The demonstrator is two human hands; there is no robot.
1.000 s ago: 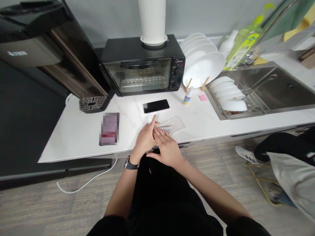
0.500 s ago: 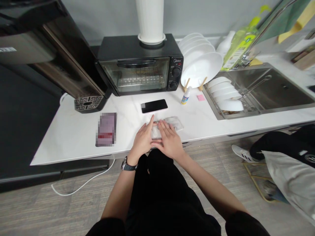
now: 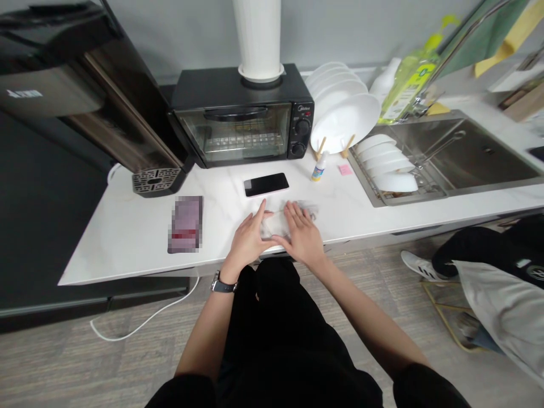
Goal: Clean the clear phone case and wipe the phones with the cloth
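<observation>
The right hand [image 3: 305, 235] has slid rightward along the clear case [image 3: 275, 223], uncovering more of its left part; this suggests the rubbing now reaches the farther end. The left grip [image 3: 250, 235] is partly spread, thumb and fingers holding the left end. The right grip lies nearly flat; I cannot tell what, if anything, it holds. The case lies on the bench [image 3: 348, 214], near the phone [image 3: 267, 185].
</observation>
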